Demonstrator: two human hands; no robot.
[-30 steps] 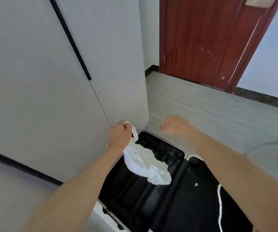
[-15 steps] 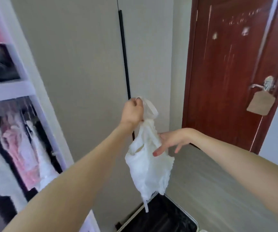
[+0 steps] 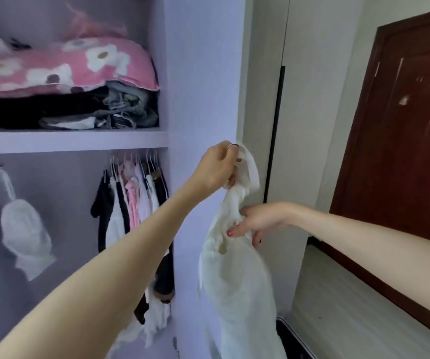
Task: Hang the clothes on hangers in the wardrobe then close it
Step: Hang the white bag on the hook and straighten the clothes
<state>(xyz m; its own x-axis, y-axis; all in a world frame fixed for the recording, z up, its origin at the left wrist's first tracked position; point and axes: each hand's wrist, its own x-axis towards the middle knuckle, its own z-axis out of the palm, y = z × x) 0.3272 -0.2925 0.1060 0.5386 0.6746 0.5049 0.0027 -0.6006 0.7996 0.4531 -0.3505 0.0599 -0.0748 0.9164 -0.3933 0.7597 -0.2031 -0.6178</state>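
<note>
Raised since before: white top [image 3: 237, 281], my left hand [image 3: 217, 168] gripping its strap, right hand [image 3: 256, 221] pinching fabric, beside wardrobe [image 3: 203, 99] edge.

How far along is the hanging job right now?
Done: several garments already hang on the wardrobe rail. In hand: the left hand grips the white top by its strap, and the right hand holds it lower down. Left: putting it on a hanger, hanging it, closing the wardrobe.

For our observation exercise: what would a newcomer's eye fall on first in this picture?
Centre frame, a white garment dangles, its strap gripped by the left hand, the right hand pinching lower down. Upper left, a pink flowered pillow tops the wardrobe shelf; hanging clothes crowd below.
</note>
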